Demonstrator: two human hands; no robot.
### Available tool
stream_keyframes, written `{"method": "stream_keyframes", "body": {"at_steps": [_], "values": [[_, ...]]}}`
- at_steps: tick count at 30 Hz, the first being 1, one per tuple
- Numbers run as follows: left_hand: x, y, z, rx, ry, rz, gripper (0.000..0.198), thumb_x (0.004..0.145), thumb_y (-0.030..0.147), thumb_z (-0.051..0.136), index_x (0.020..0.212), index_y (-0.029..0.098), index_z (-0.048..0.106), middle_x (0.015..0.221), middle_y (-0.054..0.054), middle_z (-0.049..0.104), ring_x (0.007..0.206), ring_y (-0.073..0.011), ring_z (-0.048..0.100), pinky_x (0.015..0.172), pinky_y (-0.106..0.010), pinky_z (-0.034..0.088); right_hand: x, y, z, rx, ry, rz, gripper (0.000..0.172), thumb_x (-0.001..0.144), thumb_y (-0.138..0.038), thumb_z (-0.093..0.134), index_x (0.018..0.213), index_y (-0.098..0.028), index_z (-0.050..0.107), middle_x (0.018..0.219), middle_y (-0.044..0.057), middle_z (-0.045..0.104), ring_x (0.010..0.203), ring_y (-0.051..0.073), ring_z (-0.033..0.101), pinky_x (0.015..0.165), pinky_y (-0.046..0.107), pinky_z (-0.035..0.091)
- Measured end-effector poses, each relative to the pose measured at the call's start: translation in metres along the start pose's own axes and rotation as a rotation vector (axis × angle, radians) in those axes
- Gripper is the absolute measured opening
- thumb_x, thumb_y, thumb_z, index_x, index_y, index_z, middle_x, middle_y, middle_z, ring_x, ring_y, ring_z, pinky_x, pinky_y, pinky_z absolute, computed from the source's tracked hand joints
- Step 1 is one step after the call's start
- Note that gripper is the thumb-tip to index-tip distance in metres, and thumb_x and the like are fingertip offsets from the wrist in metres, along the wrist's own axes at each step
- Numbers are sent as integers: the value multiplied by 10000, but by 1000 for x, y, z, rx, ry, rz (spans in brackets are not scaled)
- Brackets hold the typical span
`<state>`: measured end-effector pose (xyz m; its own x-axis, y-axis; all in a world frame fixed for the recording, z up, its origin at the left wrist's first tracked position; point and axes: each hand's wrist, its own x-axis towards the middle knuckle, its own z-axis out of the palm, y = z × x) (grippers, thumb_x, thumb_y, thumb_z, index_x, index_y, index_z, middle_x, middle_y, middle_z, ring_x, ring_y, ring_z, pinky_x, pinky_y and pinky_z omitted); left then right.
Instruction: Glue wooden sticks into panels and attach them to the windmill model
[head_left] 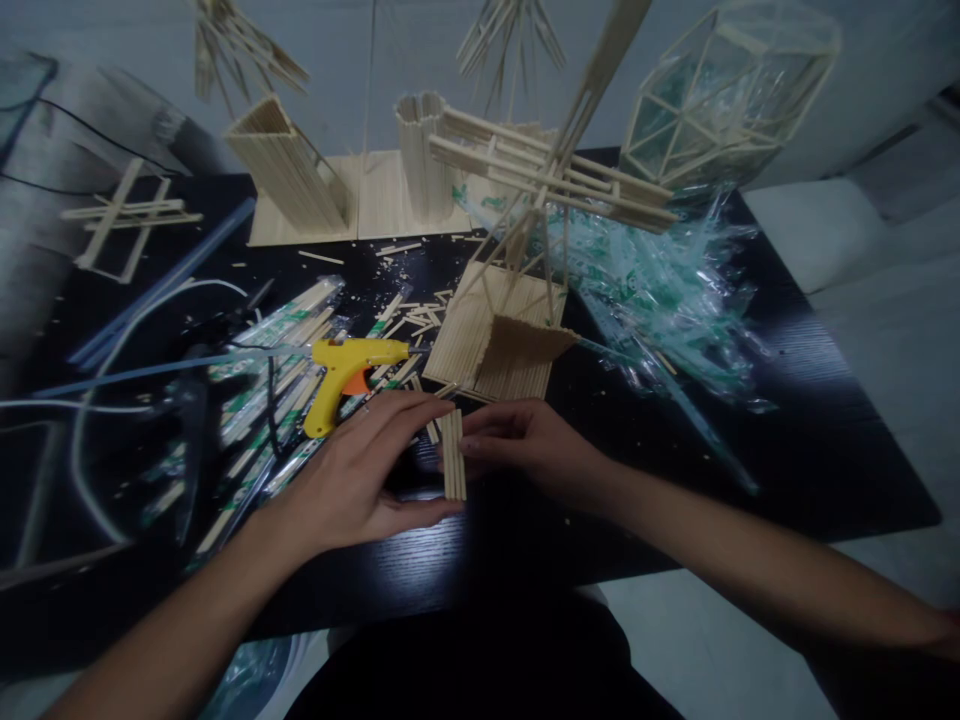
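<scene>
Above the near side of a black worktop (825,450), I pinch a short panel of wooden sticks (454,458) end to end in my left hand (360,470), thumb at its lower end, fingers at the upper. My right hand (525,440) curls in opposite, fingertips at the panel's right edge; whether they grip it, I cannot tell. A yellow glue gun (336,375) lies just beyond my left hand.

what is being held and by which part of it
A small panel of wooden sticks, pinched at its two ends by the left hand; the right hand is at its long edge.
</scene>
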<state>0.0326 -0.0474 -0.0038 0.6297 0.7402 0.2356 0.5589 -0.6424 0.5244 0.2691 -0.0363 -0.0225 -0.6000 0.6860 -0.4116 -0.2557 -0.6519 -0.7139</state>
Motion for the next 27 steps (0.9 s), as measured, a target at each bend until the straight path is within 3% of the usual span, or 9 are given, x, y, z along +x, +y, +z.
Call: {"method": "stream_keyframes", "body": {"at_steps": [13, 27], "values": [[0, -2, 3, 21, 23, 26, 797, 825, 497, 812, 1478, 200, 465, 1351, -165, 630, 1220, -315, 654, 1028, -462, 574, 0, 1, 2, 76, 12, 12, 323, 707, -303, 945, 965, -150, 825, 841, 59, 829, 761, 156, 794, 809, 297, 642], [2, -3, 5, 41, 43, 50, 760, 842, 502, 799, 1445, 175, 473, 1321, -169, 632, 1208, -298, 659, 1021, -449, 586, 1, 2, 1, 64, 29, 17, 345, 694, -329, 952, 957, -146, 824, 845, 66, 830, 759, 172, 796, 819, 327, 648]]}}
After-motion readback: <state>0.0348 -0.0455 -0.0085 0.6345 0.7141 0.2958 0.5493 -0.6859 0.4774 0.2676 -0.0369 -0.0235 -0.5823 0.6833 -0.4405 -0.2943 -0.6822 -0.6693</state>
